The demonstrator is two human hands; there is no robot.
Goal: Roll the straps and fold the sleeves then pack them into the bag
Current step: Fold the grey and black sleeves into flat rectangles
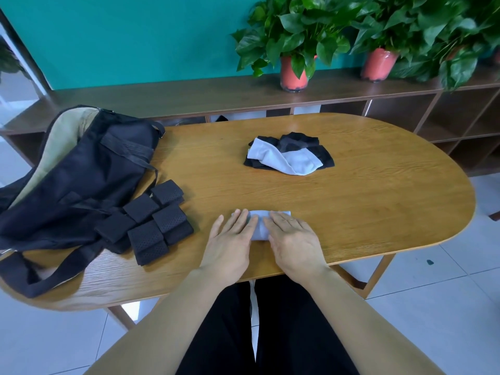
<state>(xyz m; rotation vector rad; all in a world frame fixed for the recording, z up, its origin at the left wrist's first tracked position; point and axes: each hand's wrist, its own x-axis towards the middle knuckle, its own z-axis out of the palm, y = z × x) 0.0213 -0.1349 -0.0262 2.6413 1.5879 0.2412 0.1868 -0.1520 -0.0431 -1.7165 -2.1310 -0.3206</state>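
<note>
I have both hands flat on the folded sleeve [260, 224], which lies near the front edge of the table [378, 212], straight ahead of me. My left hand [232, 239] covers its left end and my right hand [293, 240] its right end. The fingers of both are straight, a little fanned, and press down on the cloth without curling round anything.

The sleeve's long axis runs from 9 to 3 o'clock, crosswise to my fingers, which point toward 12. The bag [75, 169] lies at about 10 o'clock, its mouth gaping, with the rolled straps [146, 220] bunched at 9 o'clock between it and my left hand. So my left hand is the nearer one for a carry that way, I judge.

The pile of sleeves [289, 154], grey and black and not yet folded, sits at 12 o'clock, well apart from my fingertips. Either hand would reach it about equally.
</note>
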